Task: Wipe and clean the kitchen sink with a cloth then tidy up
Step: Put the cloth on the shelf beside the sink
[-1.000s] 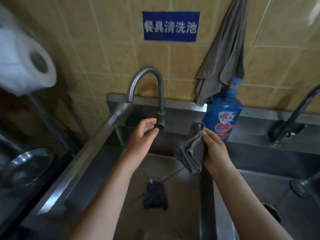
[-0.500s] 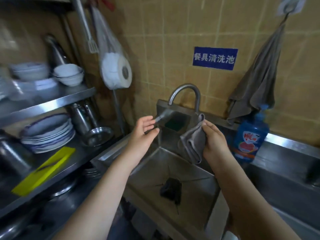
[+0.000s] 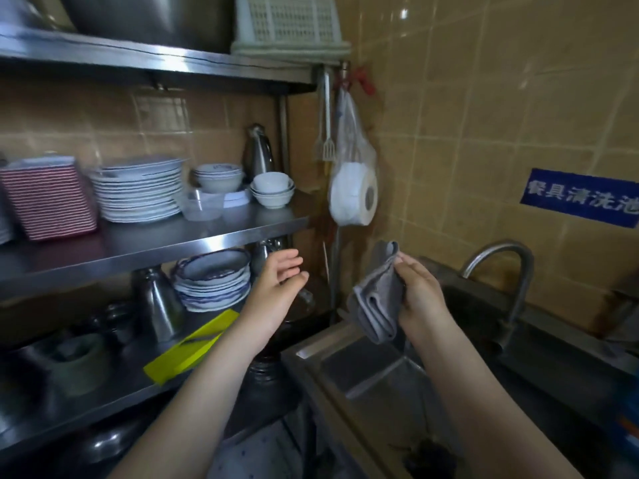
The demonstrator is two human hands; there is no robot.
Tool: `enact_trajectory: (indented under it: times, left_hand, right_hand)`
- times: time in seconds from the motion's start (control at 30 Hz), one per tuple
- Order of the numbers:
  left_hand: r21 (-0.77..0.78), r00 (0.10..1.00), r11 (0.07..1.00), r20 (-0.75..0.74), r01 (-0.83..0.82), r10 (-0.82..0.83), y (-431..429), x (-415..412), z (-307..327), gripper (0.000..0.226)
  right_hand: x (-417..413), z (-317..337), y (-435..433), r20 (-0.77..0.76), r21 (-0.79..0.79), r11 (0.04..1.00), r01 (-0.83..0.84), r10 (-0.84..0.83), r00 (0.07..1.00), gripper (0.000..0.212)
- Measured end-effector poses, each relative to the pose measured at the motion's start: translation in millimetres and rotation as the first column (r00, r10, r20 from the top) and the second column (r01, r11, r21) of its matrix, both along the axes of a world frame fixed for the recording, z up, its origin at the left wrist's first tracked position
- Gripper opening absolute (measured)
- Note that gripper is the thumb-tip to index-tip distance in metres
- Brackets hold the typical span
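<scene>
My right hand grips a folded grey cloth above the left rim of the steel sink. The cloth hangs down from my fingers, clear of the basin. My left hand is held out in the air to the left of the cloth, fingers straight and holding nothing, in front of the shelf rack. The curved steel tap stands to the right of my right hand. A dark clump lies on the sink floor near the bottom edge.
A steel shelf rack fills the left, holding stacked plates, bowls, a stack of dishes and a yellow board. A paper roll in a bag hangs by the rack post. A blue sign is on the tiled wall.
The view has swung left from the sink to the shelf rack. My left hand has left the tap and moved leftwards, open. My right hand keeps its hold on the cloth.
</scene>
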State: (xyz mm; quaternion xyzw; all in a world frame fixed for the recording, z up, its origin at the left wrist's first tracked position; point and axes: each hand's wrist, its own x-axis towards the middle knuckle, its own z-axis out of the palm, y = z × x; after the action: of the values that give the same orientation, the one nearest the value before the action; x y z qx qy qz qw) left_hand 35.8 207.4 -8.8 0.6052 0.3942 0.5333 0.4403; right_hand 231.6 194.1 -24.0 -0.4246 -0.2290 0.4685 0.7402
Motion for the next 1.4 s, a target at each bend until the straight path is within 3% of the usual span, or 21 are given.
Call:
enact_trajectory:
  times: [0.23,0.57,0.97,1.4]
  left_hand:
    - [0.000,0.995,0.995,-0.023,-0.096,0.096,43.4,-74.2,0.7,0.033]
    - [0.010,0.987,0.988,0.043,-0.155,0.154,120.0,-119.5,6.2,0.026]
    - [0.008,0.979,0.979,0.009,-0.202,0.202,271.4,-122.7,16.9,0.022]
    - [-0.095,0.995,0.991,0.024,-0.093,0.096,377.6,-94.2,-7.8,0.021]
  right_hand:
    - [-71.8,21.1,70.1,0.214,0.038,0.995,-0.089,0.079,0.974,0.020]
    - [-124.3,40.0,150.5,0.204,0.048,0.985,-0.167,0.154,0.967,0.015]
    - [-104.5,30.2,302.4,0.212,0.043,0.978,-0.202,0.188,0.959,0.014]
    - [-102.5,4.0,399.1,0.219,0.056,0.987,-0.151,0.136,0.966,0.014]
